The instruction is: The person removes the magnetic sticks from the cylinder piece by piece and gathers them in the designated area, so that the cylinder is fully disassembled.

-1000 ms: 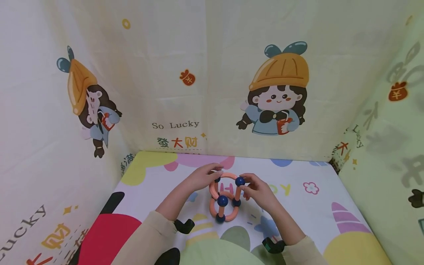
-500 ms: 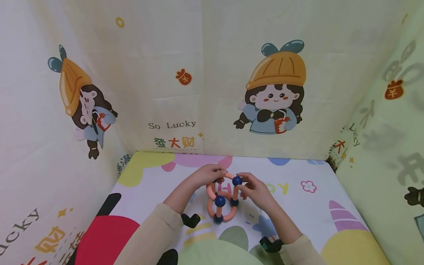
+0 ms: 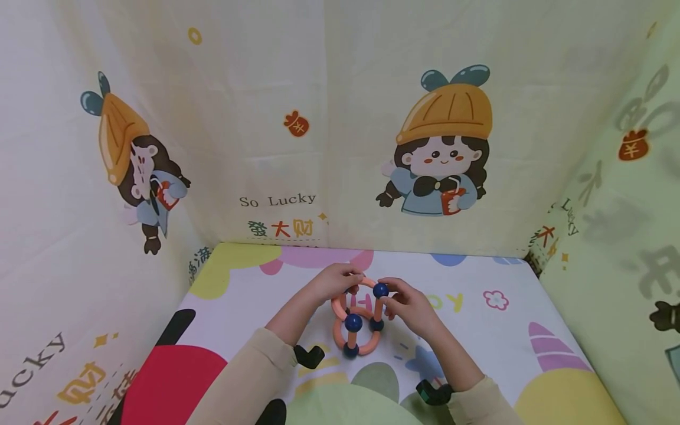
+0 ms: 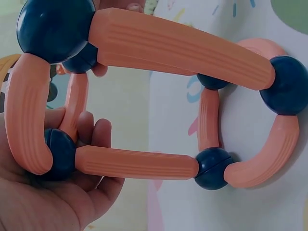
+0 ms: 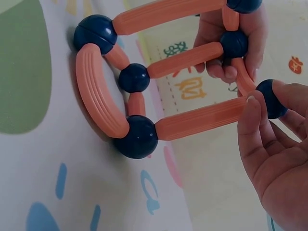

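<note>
A frame of orange rods and blue balls, a magnetic stick-and-ball toy, stands upright on the table. Curved rods (image 5: 96,91) and three balls form its closed bottom ring. Three straight rods (image 5: 204,118) rise from there to three upper balls. On top, two curved rods link these balls, with a gap between the front ball (image 3: 353,323) and the right one. My left hand (image 3: 333,280) holds the back-left upper ball (image 4: 60,154) with curled fingers. My right hand (image 3: 413,302) pinches the right upper ball (image 5: 272,98) between thumb and fingers, the thumb alongside the straight rod below it.
The table (image 3: 510,336) has a white cover with colourful printed shapes and letters. Cream cloth walls (image 3: 350,177) with cartoon prints stand behind and at both sides. Black wrist cameras (image 3: 309,356) sit at both cuffs. A black strip shows along the table's left edge.
My left hand has shifted slightly right and further over the back-left ball. My right hand keeps its hold on the right ball. The head view has turned a little.
</note>
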The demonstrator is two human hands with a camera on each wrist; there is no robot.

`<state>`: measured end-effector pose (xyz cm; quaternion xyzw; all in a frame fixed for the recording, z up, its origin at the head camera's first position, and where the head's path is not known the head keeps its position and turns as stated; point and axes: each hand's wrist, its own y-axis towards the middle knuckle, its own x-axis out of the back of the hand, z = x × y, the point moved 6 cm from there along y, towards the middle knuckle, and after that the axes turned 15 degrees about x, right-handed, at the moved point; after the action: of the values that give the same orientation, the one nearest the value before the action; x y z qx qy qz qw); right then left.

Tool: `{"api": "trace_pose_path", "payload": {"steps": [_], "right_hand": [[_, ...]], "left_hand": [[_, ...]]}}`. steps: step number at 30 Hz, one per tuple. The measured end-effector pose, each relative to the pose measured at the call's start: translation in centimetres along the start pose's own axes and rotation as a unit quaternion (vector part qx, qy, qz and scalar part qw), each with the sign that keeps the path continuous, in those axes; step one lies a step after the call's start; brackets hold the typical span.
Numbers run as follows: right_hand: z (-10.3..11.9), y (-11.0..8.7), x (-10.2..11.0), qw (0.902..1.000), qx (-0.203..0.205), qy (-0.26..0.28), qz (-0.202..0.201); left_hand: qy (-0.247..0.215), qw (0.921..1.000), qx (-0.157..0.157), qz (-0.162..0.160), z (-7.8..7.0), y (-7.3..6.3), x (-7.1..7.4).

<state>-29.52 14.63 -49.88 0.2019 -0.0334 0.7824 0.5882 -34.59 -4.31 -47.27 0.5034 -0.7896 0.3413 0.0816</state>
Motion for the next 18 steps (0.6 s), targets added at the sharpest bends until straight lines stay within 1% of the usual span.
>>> {"api": "trace_pose_path", "payload": {"steps": [4, 11, 18], "right_hand": [[-0.07, 0.01, -0.09, 1.0000, -0.003, 0.006, 0.002], [0.33, -0.04, -0.36, 0.9999, 0.011, 0.007, 0.007], [0.55, 0.04, -0.53, 1.0000, 0.003, -0.004, 0.007]], "left_hand": [[0.000, 1.0000, 0.000, -0.003, 0.05, -0.02, 0.02], [-0.007, 1.0000, 0.002, 0.002, 0.28, -0.15, 0.03], [-0.014, 0.9998, 0.004, 0.011, 0.19, -0.46, 0.06]]}}
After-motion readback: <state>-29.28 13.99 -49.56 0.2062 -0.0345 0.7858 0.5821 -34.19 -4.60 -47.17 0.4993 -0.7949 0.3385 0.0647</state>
